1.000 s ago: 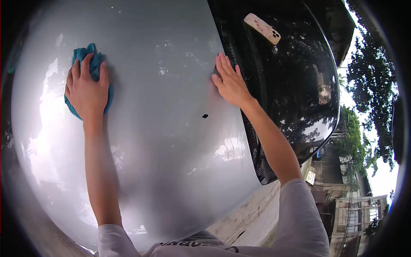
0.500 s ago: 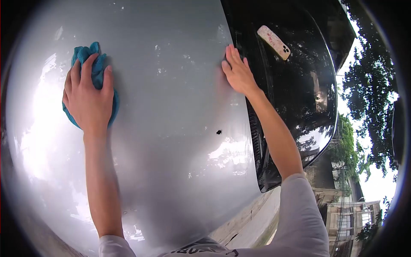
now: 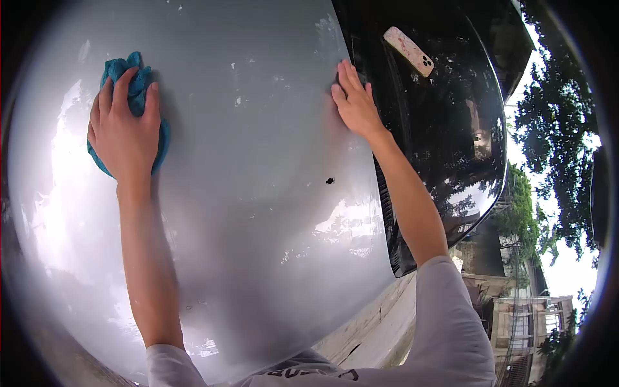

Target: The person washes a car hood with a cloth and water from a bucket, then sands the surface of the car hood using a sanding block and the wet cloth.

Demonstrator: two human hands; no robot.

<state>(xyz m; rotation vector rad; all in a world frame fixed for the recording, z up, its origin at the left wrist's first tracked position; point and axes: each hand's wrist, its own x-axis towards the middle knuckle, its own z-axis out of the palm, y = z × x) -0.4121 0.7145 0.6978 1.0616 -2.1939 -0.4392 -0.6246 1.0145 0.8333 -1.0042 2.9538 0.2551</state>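
A silver car hood point(image 3: 258, 148) fills most of the view. On its left part my left hand point(image 3: 126, 132) presses a bunched teal cloth point(image 3: 137, 90), fingers curled over it; the cloth shows above the fingers and at both sides of the palm. My right hand point(image 3: 356, 103) rests on the hood near its edge beside the windshield, holding nothing, the thumb and fingers spread. A small dark spot point(image 3: 330, 181) marks the hood below my right hand.
On the dark windshield point(image 3: 445, 129) lies a phone in a pink and white patterned case point(image 3: 409, 51). A black vent strip runs along the hood's edge. Trees point(image 3: 554, 122) and a building point(image 3: 529, 322) stand at the right.
My left hand and the teal cloth have shifted slightly up and left. The whole view has moved a little, with the phone and dark spot higher. My right hand stays on the hood.
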